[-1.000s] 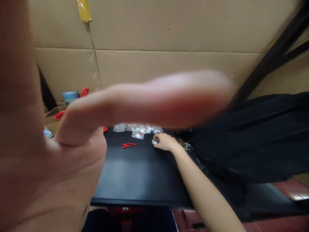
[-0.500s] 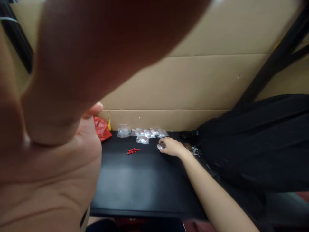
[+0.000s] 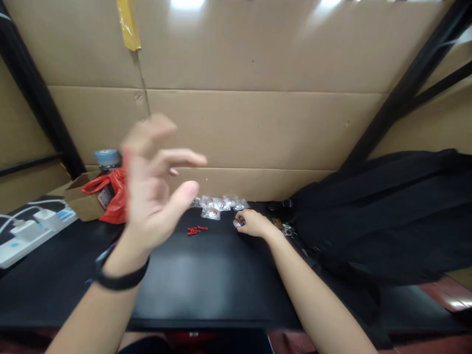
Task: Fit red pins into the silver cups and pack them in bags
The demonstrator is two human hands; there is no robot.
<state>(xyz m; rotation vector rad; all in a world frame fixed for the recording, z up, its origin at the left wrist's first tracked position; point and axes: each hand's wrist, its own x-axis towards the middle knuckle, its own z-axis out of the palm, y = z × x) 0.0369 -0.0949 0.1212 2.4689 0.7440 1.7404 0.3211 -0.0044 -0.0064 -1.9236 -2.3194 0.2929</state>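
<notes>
My left hand (image 3: 157,191) is raised above the left part of the black table, blurred by motion, its fingers apart and nothing in them. A dark band circles that wrist. Farther right, my right hand (image 3: 252,222) rests low over the table, fingers closed around a shiny round disc (image 3: 238,223) whose kind I cannot make out; the fingers partly cover it. Several small red cord loops (image 3: 195,230) lie on the table between the hands. Behind them, along the cardboard wall, sit small clear plastic packets (image 3: 212,212) with shiny and red contents.
A white power strip (image 3: 35,236) with plugs lies at the left. Beside it stand a cardboard box (image 3: 83,199), a red plastic bag (image 3: 116,196) and a blue-lidded container (image 3: 107,157). Metal rings (image 3: 288,230) lie right of my right hand, next to a large black bag (image 3: 379,216).
My left hand has moved away from close before the camera, out over the table, uncovering the left side. My right hand stays at the shiny disc; the view has shifted slightly.
</notes>
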